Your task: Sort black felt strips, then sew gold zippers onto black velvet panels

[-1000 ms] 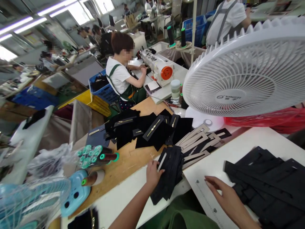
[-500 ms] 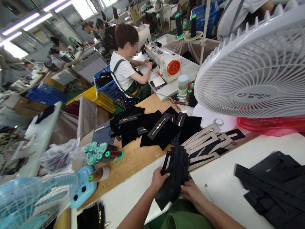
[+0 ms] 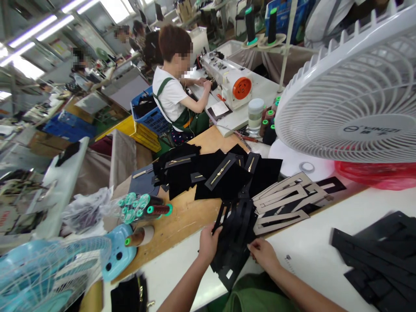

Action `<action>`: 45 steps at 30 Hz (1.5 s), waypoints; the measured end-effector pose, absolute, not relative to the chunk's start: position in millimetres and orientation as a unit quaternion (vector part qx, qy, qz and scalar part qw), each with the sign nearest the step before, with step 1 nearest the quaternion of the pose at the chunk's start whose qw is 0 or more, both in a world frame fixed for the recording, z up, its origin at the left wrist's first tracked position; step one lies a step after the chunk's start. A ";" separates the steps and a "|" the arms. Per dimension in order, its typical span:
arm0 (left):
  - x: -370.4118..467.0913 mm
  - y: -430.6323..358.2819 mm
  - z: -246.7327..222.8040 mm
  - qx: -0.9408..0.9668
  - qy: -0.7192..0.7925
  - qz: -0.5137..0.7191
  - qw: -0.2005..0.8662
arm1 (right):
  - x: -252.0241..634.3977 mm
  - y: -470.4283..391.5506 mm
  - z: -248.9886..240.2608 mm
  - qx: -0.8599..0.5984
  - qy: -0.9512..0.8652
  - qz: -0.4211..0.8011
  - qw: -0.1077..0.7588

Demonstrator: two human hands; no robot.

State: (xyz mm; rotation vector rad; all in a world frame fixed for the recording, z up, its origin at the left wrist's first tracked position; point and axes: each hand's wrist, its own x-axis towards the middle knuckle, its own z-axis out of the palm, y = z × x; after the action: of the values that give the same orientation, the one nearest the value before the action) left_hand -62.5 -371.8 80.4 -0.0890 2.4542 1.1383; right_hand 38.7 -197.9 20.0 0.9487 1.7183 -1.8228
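Observation:
A stack of black cut fabric pieces with slots (image 3: 235,236) lies at the near edge of the white table (image 3: 312,251). My left hand (image 3: 208,243) grips its left side, thumb on top. My right hand (image 3: 264,255) holds its right side, fingers under the pieces. The stack's far end is lifted and fanned a little. Beige card templates (image 3: 286,197) lie just beyond it, and more black fabric with gold zips (image 3: 221,173) covers the wooden bench behind.
A big white fan (image 3: 354,95) stands at the right above a red bag (image 3: 377,173). More black pieces (image 3: 380,255) lie at the right. Thread cones (image 3: 146,210) and a blue fan (image 3: 52,273) are at left. A person sews at a machine (image 3: 232,82) beyond.
My right hand came off the white table and took hold of the stack's right side. The stack has lifted and fanned, and the view has shifted slightly left.

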 end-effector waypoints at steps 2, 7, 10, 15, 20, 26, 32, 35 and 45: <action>-64.9 -374.0 83.7 -0.038 0.878 0.425 0.218 | 37.0 -200.5 20.1 0.354 0.614 -0.666 0.231; -59.7 -369.1 86.9 -0.039 0.824 0.487 0.288 | 26.0 -206.3 30.5 0.345 0.571 -0.713 0.214; -53.8 -362.5 91.5 -0.048 0.783 0.522 0.334 | 18.6 -206.0 41.0 0.322 0.548 -0.746 0.199; -56.1 -362.3 97.5 -0.076 0.747 0.569 0.335 | 20.6 -196.1 50.8 0.326 0.532 -0.761 0.178; -57.8 -369.2 95.7 -0.138 0.737 0.599 0.282 | 41.7 -189.8 63.5 0.357 0.449 -0.798 0.184; -38.9 -354.1 101.7 -0.164 0.697 0.631 0.298 | 43.2 -202.1 74.2 0.346 0.314 -0.850 0.241; -29.9 -352.5 109.0 -0.182 0.662 0.658 0.309 | 41.1 -211.5 58.6 0.391 0.288 -0.830 0.274; -25.0 -355.1 107.9 -0.189 0.655 0.663 0.309 | 41.3 -215.5 63.0 0.353 0.276 -0.850 0.276; -45.0 -394.9 95.4 -0.225 0.704 0.630 0.240 | 41.5 -196.7 73.9 0.327 0.399 -0.836 0.188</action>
State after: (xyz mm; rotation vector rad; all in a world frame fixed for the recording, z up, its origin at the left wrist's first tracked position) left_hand -45.0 -394.9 95.4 -0.6151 1.9271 1.7236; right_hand 41.5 -196.7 73.9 0.9187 1.1227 -2.3512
